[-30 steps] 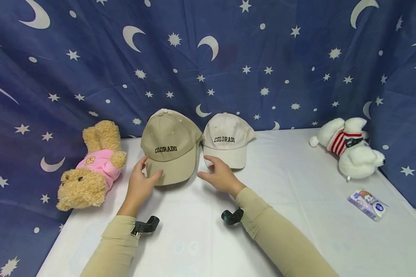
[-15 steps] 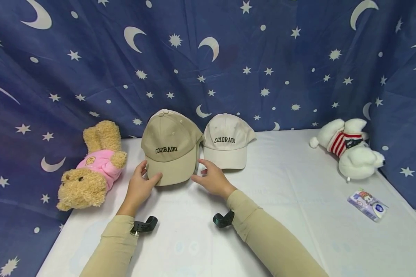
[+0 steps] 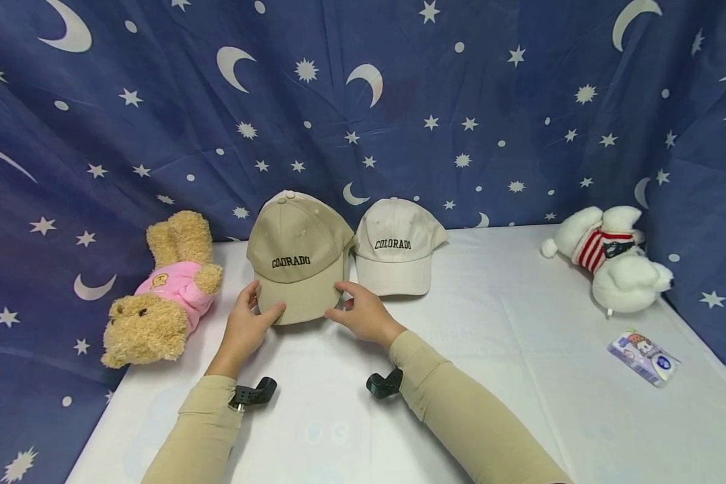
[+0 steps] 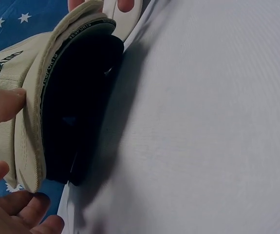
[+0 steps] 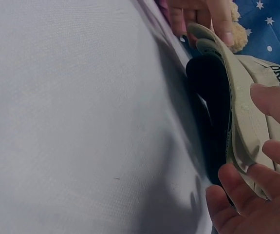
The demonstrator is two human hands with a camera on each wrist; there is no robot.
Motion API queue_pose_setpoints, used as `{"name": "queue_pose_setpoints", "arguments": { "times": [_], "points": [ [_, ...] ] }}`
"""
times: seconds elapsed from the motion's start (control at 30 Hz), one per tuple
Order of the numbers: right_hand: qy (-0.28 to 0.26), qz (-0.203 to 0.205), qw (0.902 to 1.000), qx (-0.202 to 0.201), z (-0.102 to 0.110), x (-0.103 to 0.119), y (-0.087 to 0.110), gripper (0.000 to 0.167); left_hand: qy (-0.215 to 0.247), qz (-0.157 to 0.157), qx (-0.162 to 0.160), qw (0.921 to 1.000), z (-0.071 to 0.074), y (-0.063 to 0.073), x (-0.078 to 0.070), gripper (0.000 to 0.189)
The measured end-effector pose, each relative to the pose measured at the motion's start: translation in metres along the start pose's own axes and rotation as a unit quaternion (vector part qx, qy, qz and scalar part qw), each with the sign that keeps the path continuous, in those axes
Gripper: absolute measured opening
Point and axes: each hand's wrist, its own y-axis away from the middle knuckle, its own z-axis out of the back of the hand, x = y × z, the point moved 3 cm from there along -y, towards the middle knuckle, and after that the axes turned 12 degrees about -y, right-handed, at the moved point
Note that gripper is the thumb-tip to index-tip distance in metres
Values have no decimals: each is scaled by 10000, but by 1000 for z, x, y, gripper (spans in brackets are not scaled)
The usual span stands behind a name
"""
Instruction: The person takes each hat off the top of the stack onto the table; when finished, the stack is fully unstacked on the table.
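The tan COLORADO cap [image 3: 302, 235] is set beside the white COLORADO cap [image 3: 392, 228], before the blue curtain [image 3: 411, 94]. Its brim [image 3: 305, 299] is flanked by the left hand [image 3: 246, 327] and right hand [image 3: 366, 316], both partly open, no firm grip shown; reaching seems nearly done, lifting not yet begun.

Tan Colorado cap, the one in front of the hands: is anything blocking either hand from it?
Nothing visible does. The left hand is at the left edge of the tan cap and the right hand at its right edge. The white cap sits beside it, not between.
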Motion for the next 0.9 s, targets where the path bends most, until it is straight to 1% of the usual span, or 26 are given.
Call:
{"name": "queue_pose_setpoints", "arguments": {
  "times": [0.17, 0.37, 0.53, 0.73, 0.83, 0.9],
  "points": [
    [-20, 84, 9999, -81, -1, 2, 2, 64, 21, 20, -31, 10000, 0, 1, -1, 88],
    [21, 271, 9989, -369, -2, 7, 3, 56, 57, -77, -173, 9998, 0, 4, -6, 88],
    [-104, 406, 9969, -670, -1, 14, 4, 53, 70, -196, -251, 9995, 1, 6, -13, 86],
    [-134, 491, 9928, -1080, 2, 21, 6, 53, 2, -424, -460, 9980, 3, 11, -27, 82],
    [-136, 464, 9917, -1189, 5, 21, 7, 54, -53, -509, -558, 9971, 3, 12, -33, 81],
    [-138, 454, 9916, -1204, 8, 22, 8, 54, -23, -521, -558, 9971, 3, 14, -36, 80]
  ]
}}
